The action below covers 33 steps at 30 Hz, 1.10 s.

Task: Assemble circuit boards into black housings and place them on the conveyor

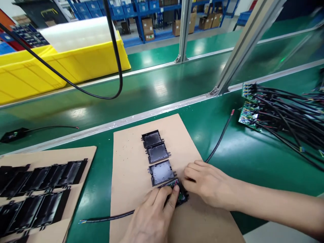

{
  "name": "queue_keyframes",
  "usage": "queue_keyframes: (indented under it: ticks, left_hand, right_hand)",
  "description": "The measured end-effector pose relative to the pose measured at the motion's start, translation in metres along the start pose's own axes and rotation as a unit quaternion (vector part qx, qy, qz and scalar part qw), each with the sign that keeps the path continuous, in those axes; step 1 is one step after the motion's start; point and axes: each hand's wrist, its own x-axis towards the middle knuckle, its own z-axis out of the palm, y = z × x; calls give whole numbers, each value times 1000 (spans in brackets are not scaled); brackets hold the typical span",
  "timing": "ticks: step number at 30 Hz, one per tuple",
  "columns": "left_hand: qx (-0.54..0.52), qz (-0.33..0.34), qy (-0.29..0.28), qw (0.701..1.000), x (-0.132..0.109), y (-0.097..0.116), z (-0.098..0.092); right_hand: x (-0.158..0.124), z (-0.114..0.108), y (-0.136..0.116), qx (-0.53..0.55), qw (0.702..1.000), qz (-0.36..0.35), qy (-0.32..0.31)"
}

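A row of black plastic housings (157,155) lies on a brown cardboard sheet (129,168). On the nearest housing (182,197) both hands meet. It holds a green circuit board with red and black wires. My left hand (152,216) presses its fingertips onto the housing's left edge, fingers curled. My right hand (207,184) pinches the housing's right side. A black cable (108,218) runs out to the left under my left hand, and another black cable (220,138) leads off to the upper right.
A second cardboard sheet (76,158) at the left carries several black housings (43,189). A pile of green circuit boards with black cables (275,111) sits at the right. A yellow bin (63,67), a hanging black cable (113,50) and aluminium posts (243,44) stand beyond the conveyor.
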Motion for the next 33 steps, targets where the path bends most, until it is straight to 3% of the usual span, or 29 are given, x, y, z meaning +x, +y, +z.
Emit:
queue_keyframes:
  ticks: [4, 8, 12, 14, 16, 19, 21, 24, 26, 29, 31, 33]
  left_hand:
    - [35, 18, 12, 999, -5, -1, 3]
    - [109, 24, -35, 993, 2, 7, 0]
    - [97, 5, -52, 994, 10, 9, -3]
    - [70, 3, -23, 997, 9, 9, -3]
    - [46, -18, 49, 998, 5, 11, -2]
    - [26, -124, 164, 978, -2, 10, -3]
    - [-12, -167, 169, 971, -2, 0, -13]
    - [-21, -145, 132, 980, 7, -45, -47]
    - [49, -149, 137, 978, 26, -98, -77]
    - [138, -197, 113, 964, 83, -189, -109]
    - [148, -224, 71, 961, 123, -236, -113]
    - [139, -240, 61, 959, 147, -262, -102]
  right_hand:
    - [-4, 4, 0, 39, 998, 37, 42]
    - [-1, 12, -3, 58, 994, 32, 84]
    - [0, 20, -1, 54, 993, 29, 97]
    - [-2, 22, -2, 47, 994, 25, 98]
    - [-4, 21, -5, 54, 993, 13, 108]
    - [-3, 9, -7, 80, 988, -9, 129]
    - [7, -8, -1, 61, 989, -22, 132]
    - [43, -48, 26, -29, 993, -17, 113]
    - [74, -81, 59, -112, 987, 37, 112]
    - [104, -124, 119, -176, 964, 133, 147]
    - [101, -139, 149, -209, 941, 194, 179]
    - [77, -140, 160, -231, 921, 236, 208]
